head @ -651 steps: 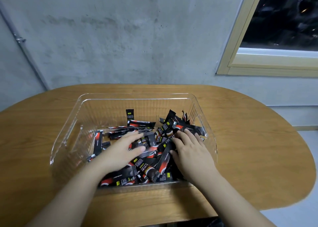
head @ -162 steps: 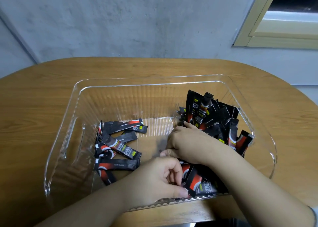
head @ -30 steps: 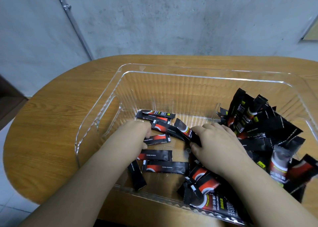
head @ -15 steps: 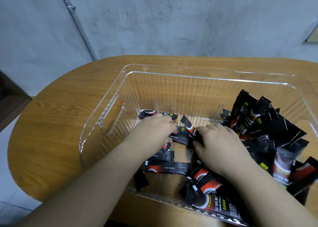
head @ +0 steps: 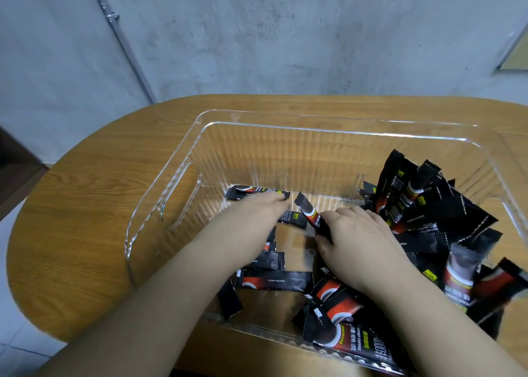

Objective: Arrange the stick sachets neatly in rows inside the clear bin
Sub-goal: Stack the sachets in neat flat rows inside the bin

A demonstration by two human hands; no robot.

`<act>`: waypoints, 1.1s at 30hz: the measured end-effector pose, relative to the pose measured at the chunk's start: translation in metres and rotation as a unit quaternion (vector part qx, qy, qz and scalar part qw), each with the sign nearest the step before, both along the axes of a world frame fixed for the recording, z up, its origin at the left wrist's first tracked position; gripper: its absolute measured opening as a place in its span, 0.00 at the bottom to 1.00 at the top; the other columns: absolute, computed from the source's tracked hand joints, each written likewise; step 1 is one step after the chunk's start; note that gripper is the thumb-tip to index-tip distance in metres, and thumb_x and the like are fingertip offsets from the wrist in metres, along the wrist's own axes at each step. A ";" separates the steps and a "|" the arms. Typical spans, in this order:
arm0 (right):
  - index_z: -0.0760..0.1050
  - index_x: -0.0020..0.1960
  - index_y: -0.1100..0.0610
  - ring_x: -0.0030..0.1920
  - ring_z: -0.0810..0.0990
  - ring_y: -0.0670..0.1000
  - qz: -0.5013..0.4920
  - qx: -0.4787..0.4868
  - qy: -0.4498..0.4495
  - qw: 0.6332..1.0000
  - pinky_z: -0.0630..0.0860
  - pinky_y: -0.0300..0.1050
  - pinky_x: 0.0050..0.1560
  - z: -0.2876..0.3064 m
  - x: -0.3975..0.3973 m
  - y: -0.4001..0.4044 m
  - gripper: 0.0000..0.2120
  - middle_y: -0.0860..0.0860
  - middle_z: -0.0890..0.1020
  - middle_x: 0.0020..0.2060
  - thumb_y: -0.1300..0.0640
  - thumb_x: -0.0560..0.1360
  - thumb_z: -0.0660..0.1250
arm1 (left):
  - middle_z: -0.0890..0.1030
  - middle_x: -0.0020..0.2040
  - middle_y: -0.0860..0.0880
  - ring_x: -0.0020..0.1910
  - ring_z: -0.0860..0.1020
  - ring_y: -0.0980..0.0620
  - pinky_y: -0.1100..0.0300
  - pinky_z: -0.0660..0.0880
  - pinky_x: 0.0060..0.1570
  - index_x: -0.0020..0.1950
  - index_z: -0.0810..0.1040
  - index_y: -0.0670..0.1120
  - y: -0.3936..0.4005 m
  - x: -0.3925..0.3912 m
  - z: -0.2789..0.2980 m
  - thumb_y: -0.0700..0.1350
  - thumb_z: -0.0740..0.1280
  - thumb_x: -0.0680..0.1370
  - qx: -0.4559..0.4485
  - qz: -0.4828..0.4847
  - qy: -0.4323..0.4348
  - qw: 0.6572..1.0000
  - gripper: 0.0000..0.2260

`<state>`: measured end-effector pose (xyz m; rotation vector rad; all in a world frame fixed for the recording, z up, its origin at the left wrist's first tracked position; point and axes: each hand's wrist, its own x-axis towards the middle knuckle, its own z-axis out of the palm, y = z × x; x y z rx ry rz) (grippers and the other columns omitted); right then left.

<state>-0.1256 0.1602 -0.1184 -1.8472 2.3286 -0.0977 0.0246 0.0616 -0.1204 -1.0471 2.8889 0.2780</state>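
While the left hand (head: 257, 213) lies flat on the sachets (head: 265, 262) rowed along the clear bin (head: 177, 162)'s left floor, seemingly steadying them, the right hand (head: 357, 239) pinches one sachet (head: 310, 213) tilted upward, apparently next for the row, with the loose heap (head: 428, 205) piled right.

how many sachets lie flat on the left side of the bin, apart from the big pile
6 at least: one by the far wall, one under the left hand, three stacked nearer, one angled at the near wall. The arm may hide more.
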 end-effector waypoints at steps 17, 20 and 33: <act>0.64 0.66 0.49 0.64 0.68 0.52 -0.011 -0.020 -0.016 1.000 0.58 0.49 0.69 -0.002 0.000 0.000 0.17 0.47 0.76 0.61 0.49 0.79 0.57 | 0.48 0.78 0.54 0.76 0.47 0.56 0.54 0.50 0.74 0.77 0.51 0.47 -0.003 0.013 0.011 0.44 0.49 0.83 0.045 0.055 -0.091 0.993 0.22; 0.64 0.66 0.49 0.64 0.68 0.52 -0.010 -0.017 -0.011 1.000 0.58 0.49 0.69 -0.002 0.000 0.000 0.17 0.47 0.76 0.61 0.48 0.79 0.56 | 0.45 0.78 0.53 0.76 0.47 0.56 0.52 0.51 0.74 0.77 0.48 0.47 -0.002 0.011 0.003 0.48 0.48 0.83 0.054 0.070 -0.112 0.990 0.23; 0.65 0.65 0.51 0.64 0.68 0.52 -0.011 -0.014 -0.016 1.000 0.59 0.49 0.69 -0.001 0.000 0.000 0.16 0.48 0.76 0.59 0.48 0.79 0.57 | 0.62 0.72 0.51 0.71 0.60 0.50 0.52 0.61 0.68 0.73 0.61 0.46 -0.010 0.000 0.007 0.49 0.51 0.82 0.026 0.094 -0.080 0.992 0.19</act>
